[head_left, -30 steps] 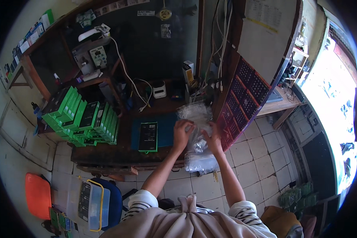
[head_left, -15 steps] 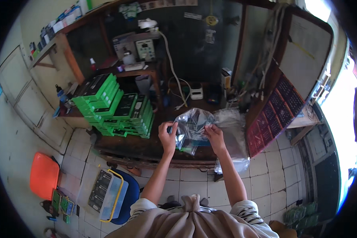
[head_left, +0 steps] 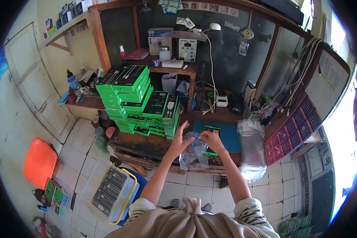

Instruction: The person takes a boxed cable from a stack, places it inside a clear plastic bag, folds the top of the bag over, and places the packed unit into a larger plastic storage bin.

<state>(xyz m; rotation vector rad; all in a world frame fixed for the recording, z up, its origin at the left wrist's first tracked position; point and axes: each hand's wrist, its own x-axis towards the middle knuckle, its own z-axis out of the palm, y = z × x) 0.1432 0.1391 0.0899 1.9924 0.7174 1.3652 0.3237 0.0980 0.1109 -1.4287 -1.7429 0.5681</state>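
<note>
A clear plastic bag (head_left: 193, 155) hangs limp between my hands over the front of the wooden desk. My right hand (head_left: 212, 142) has its fingertips pinched together at the bag's upper right edge. On the bag's other side, my left hand (head_left: 177, 145) has its fingers stretched up and apart, with the thumb close to the plastic; whether it touches is unclear. Behind and partly under my right hand, a black and green box (head_left: 213, 129) lies on a blue mat (head_left: 231, 139). Right of the mat is a pile of flat clear plastic bags (head_left: 251, 144).
Tall stacks of green and black boxes (head_left: 127, 91) stand left of my hands. A white device (head_left: 222, 100) and cables lie behind the mat. A tub with a yellow handle (head_left: 114, 190) holds more dark packages at lower left. A red calendar (head_left: 293, 129) leans at right.
The bag has come down and collapsed; it was puffed out and held up by both hands. My left fingers have spread. The view has shifted, and the box on the mat now shows.
</note>
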